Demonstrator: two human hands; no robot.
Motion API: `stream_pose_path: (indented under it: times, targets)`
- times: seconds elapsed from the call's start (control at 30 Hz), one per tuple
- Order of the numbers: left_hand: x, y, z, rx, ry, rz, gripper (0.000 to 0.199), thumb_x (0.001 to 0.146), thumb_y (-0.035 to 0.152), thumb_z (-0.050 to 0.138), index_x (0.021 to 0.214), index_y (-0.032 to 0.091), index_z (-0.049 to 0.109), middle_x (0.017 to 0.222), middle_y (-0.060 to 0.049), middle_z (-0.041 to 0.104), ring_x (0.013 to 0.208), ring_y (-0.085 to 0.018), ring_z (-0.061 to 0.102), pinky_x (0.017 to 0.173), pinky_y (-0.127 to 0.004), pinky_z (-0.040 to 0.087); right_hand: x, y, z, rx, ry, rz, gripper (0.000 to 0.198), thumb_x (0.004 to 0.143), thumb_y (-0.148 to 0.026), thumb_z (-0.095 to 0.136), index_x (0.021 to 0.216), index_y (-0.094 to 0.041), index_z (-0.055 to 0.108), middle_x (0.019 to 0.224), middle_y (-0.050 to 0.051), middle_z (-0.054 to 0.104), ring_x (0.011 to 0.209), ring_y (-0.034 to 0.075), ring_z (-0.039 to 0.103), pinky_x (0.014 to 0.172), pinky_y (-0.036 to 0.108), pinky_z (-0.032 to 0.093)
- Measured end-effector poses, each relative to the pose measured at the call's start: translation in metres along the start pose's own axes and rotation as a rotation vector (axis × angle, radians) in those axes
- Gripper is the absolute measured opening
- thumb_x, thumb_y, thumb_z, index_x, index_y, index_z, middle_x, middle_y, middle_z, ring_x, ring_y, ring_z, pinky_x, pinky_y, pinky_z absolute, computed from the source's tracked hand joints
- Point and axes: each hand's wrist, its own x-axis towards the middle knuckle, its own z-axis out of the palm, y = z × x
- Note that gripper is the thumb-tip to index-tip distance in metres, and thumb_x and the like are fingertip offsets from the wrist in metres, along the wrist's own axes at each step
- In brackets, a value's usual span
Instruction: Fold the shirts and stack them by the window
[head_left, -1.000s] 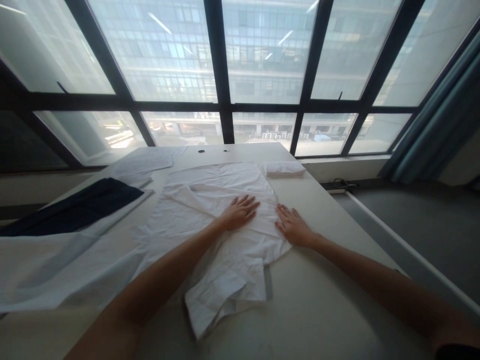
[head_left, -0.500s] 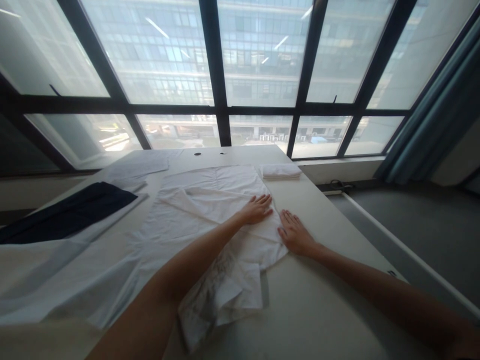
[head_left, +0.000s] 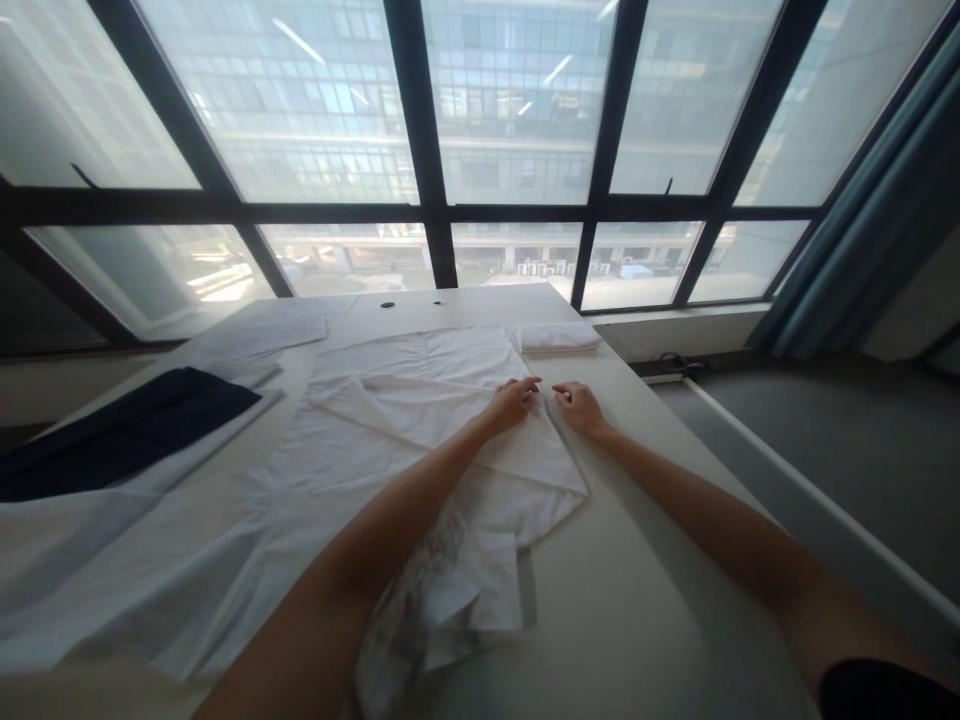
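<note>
A white garment (head_left: 397, 425) with seams and creases lies spread over the table, its exact kind unclear. My left hand (head_left: 516, 402) rests at its right edge, fingers bent and closed on the fabric there. Just across that edge, my right hand (head_left: 579, 408) hovers close to the tabletop; its fingers are half curled with a gap to the thumb, and nothing shows in them. Below my left forearm, a bunched white part of the cloth (head_left: 480, 590) hangs together with a squarish flap. My left arm hides some of the garment.
The white table (head_left: 637, 600) runs up to large dark-framed windows. At its far right is a folded white cloth (head_left: 559, 337). Dark navy cloth (head_left: 135, 425) lies at the left, and a flat pale cloth (head_left: 262, 328) behind it. A blue curtain (head_left: 862, 220) hangs at the right.
Both hands were lying flat with fingers stretched; now their fingers are bent. My right hand has moved up along the garment's edge, and my left hand has shifted slightly.
</note>
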Motion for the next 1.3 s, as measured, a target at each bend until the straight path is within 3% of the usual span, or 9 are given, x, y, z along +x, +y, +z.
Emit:
stream_pose_path:
  times: [0.2,0.37,0.53,0.7,0.87,0.97,1.07,1.17,1.3]
  targets:
    - [-0.014,0.004,0.004,0.15,0.066,0.036,0.05,0.098,0.022,0.047,0.148,0.024,0.043,0.142,-0.008,0.058,0.133,-0.024,0.048,0.11,-0.042,0.038,0.022,-0.014,0.007,-0.084,-0.092,-0.163,0.027,0.095,-0.028,0.055,0.115,-0.021,0.073,0.117,0.008,0.069,0.111,0.022,0.059,0.1,0.032,0.043]
    - [-0.018,0.02,-0.005,0.349,0.164,0.043,0.045,0.097,0.026,0.053,0.141,0.019,0.05,0.138,-0.013,0.056,0.13,-0.028,0.049,0.112,-0.044,0.035,0.017,-0.023,0.006,-0.255,-0.082,-0.135,0.028,0.097,-0.032,0.053,0.119,-0.024,0.069,0.124,0.01,0.064,0.117,0.027,0.053,0.097,0.038,0.042]
    - [-0.04,0.049,-0.002,0.332,-0.036,0.117,0.04,0.1,0.026,0.044,0.137,0.015,0.053,0.134,-0.015,0.061,0.123,-0.026,0.057,0.106,-0.039,0.04,0.015,-0.022,0.006,-0.267,-0.083,-0.135,0.03,0.099,-0.032,0.051,0.123,-0.022,0.066,0.127,0.011,0.063,0.117,0.026,0.052,0.096,0.036,0.043]
    - [-0.095,0.079,0.015,0.296,-0.207,0.231,0.075,0.103,0.056,0.034,0.157,0.005,0.024,0.164,-0.025,0.021,0.153,-0.036,0.016,0.12,-0.052,0.019,0.018,-0.022,0.007,-0.219,-0.075,-0.121,0.028,0.098,-0.032,0.053,0.12,-0.022,0.068,0.126,0.01,0.064,0.118,0.026,0.053,0.098,0.037,0.042]
    - [-0.111,0.091,-0.002,0.137,-0.393,0.387,0.079,0.101,0.061,0.038,0.159,0.009,0.025,0.165,-0.022,0.018,0.155,-0.034,0.008,0.123,-0.052,0.015,0.015,-0.023,0.004,-0.228,-0.078,-0.118,0.029,0.097,-0.031,0.054,0.12,-0.02,0.068,0.125,0.012,0.065,0.116,0.027,0.054,0.098,0.037,0.042]
    - [-0.103,0.075,-0.026,-0.074,-0.473,0.45,0.059,0.104,0.049,0.04,0.155,0.019,0.038,0.159,-0.012,0.04,0.148,-0.025,0.035,0.119,-0.039,0.031,0.013,-0.027,0.0,-0.24,-0.057,-0.133,0.029,0.096,-0.027,0.053,0.12,-0.018,0.067,0.124,0.013,0.066,0.116,0.027,0.055,0.098,0.036,0.043]
    - [-0.098,0.033,-0.051,-0.068,-0.271,0.315,0.045,0.106,0.039,0.035,0.145,0.024,0.054,0.144,-0.006,0.059,0.132,-0.019,0.055,0.113,-0.033,0.039,0.01,-0.04,0.0,-0.205,0.031,-0.189,0.032,0.096,-0.02,0.045,0.119,-0.016,0.067,0.125,0.013,0.066,0.117,0.026,0.055,0.101,0.036,0.042]
    - [-0.099,-0.025,-0.07,0.21,-0.07,0.05,0.047,0.106,0.038,0.035,0.147,0.022,0.051,0.154,-0.009,0.048,0.146,-0.025,0.038,0.121,-0.047,0.026,-0.001,-0.063,0.012,-0.151,0.049,-0.283,0.041,0.096,-0.015,0.036,0.124,-0.014,0.066,0.132,0.013,0.064,0.123,0.023,0.054,0.106,0.035,0.04]
    - [-0.11,-0.098,-0.095,0.408,-0.185,-0.259,0.058,0.106,0.049,0.028,0.159,0.024,0.03,0.167,-0.009,0.02,0.154,-0.032,0.015,0.119,-0.06,0.019,-0.023,-0.086,0.033,-0.258,-0.169,-0.368,0.051,0.1,-0.028,0.036,0.145,-0.008,0.051,0.153,0.017,0.047,0.142,0.026,0.04,0.117,0.041,0.03]
